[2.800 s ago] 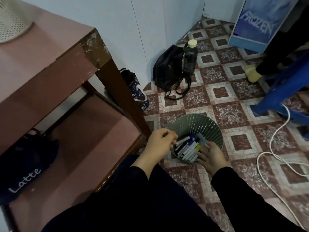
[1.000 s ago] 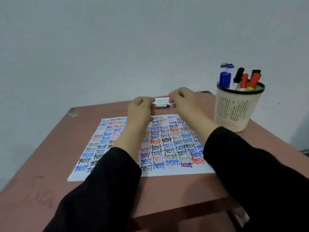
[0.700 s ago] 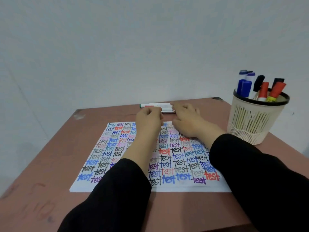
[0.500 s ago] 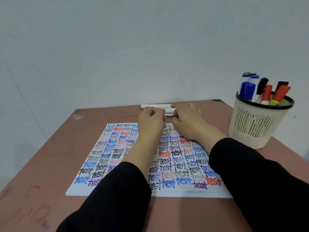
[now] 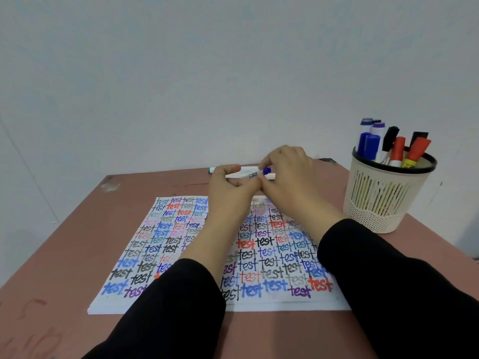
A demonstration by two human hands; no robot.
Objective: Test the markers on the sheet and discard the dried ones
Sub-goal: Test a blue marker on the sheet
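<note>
A white marker with a blue cap (image 5: 249, 174) is held level just above the table's far edge. My left hand (image 5: 228, 189) grips its barrel, and my right hand (image 5: 289, 174) pinches the blue cap end. Behind them two more white markers lie on the table, one with a green end (image 5: 212, 170) and one (image 5: 270, 177) partly hidden by my fingers. The test sheet (image 5: 171, 237), covered in coloured "test" words, lies under my forearms. A cream holder cup (image 5: 383, 195) at the right holds several capped markers (image 5: 394, 147).
The brown table (image 5: 64, 242) ends at a pale wall close behind the markers. Its near left surface carries faint red scribbles (image 5: 28, 309). The sheet is the top of a thin paper stack.
The view swung up from the floor bin to the table. In the last half second my hands lifted the blue-capped marker off the table, and my right fingers closed on its cap.
</note>
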